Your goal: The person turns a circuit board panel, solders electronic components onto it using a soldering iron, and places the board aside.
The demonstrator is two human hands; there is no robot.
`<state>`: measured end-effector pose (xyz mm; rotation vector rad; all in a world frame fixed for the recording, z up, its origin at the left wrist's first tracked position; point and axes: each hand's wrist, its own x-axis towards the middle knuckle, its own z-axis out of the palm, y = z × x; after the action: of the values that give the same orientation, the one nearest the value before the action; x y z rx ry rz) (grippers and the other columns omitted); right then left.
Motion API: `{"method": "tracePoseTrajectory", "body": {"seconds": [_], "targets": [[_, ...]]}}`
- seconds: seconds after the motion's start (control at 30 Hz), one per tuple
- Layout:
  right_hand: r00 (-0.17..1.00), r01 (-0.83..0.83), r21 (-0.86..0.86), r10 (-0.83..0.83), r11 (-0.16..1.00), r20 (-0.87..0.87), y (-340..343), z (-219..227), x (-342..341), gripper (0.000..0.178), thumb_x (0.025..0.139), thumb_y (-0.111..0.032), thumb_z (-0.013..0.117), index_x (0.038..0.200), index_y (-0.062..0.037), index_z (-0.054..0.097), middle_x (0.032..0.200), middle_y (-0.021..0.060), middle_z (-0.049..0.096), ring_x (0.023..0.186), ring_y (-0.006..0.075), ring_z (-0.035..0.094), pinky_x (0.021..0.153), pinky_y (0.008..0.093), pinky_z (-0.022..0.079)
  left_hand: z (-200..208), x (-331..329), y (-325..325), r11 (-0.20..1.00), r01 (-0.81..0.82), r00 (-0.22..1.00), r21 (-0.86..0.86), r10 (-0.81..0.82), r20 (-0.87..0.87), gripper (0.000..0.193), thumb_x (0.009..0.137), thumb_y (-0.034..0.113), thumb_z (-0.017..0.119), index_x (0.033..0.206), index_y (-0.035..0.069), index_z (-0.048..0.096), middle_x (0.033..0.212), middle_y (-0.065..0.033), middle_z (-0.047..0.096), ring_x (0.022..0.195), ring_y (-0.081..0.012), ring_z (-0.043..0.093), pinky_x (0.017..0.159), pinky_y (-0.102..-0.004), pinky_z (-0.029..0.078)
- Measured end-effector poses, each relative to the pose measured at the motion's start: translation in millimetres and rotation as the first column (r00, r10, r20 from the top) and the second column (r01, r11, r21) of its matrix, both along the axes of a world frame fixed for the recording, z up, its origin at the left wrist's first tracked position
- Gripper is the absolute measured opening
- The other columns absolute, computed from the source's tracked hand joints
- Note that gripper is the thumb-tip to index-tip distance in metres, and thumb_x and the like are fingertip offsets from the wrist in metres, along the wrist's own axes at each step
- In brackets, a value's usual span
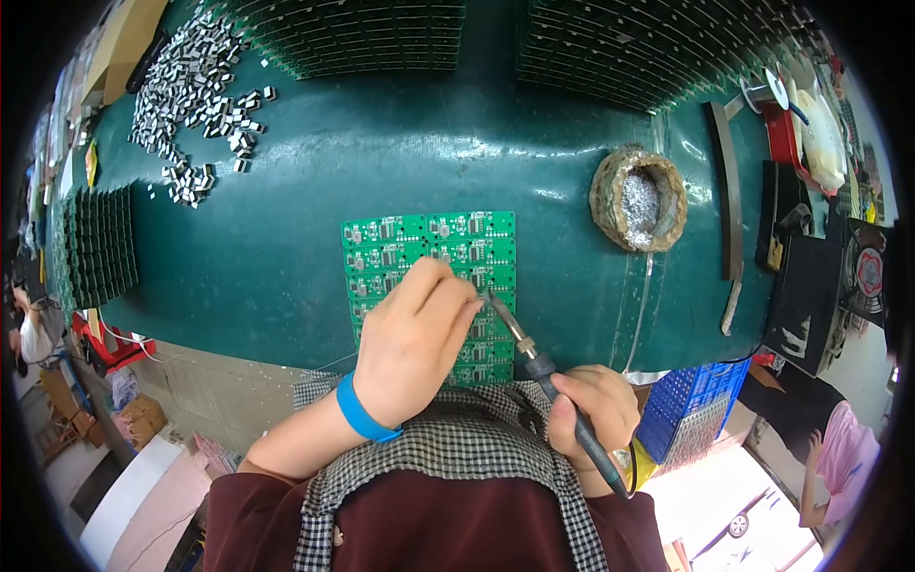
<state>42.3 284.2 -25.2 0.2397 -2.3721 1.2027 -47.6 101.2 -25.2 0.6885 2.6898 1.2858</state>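
A green circuit board panel, made of several repeated sections with small parts, lies flat on the green table in front of me. Over its middle is my left hand, a blue band round the wrist. Its fingertips are pinched together close to the panel; whatever they hold is too small to make out. My right hand grips a soldering iron by its dark handle. The iron slants up and left, its tip at the panel beside my left fingertips. Whether the tip touches the board I cannot tell.
Many small silvery metal parts lie heaped at the far left. Stacked green panels stand at the back and at the left. A round crusty pot with silvery bits stands at the right, near a dark bar and a blue crate.
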Motion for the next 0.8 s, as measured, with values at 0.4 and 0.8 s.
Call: {"method": "tracePoseTrajectory", "body": {"seconds": [0.4, 0.8], "targets": [[0.999, -0.034, 0.004, 0.034, 0.999, -0.006, 1.2, -3.8, 6.9, 0.013, 0.073, -0.005, 0.066, 0.085, -0.0004, 0.066, 0.063, 0.0071, 0.06, 0.051, 0.0202, 0.06, 0.046, 0.028, 0.047, -4.9, 9.9, -0.7, 1.0, -0.02, 1.0, 0.019, 0.02, 0.007, 0.019, 0.073, -0.006, 0.066, 0.089, 0.002, 0.059, 0.089, -0.0103, 0.059, 0.067, -0.0241, 0.059, 0.055, -0.0308, 0.048], [0.999, -0.04, -0.007, 0.04, 0.999, -0.003, 0.6, -3.0, 15.9, 0.013, 0.074, -0.006, 0.065, 0.085, 0.0002, 0.067, 0.064, 0.0078, 0.061, 0.052, 0.0207, 0.062, 0.047, 0.0283, 0.05, -1.3, 14.1, -1.7, 1.0, -0.009, 0.999, -0.013, 0.009, -0.039, 0.016, 0.074, -0.005, 0.068, 0.087, 0.002, 0.061, 0.086, -0.0093, 0.056, 0.065, -0.0223, 0.057, 0.056, -0.0304, 0.047]]}}
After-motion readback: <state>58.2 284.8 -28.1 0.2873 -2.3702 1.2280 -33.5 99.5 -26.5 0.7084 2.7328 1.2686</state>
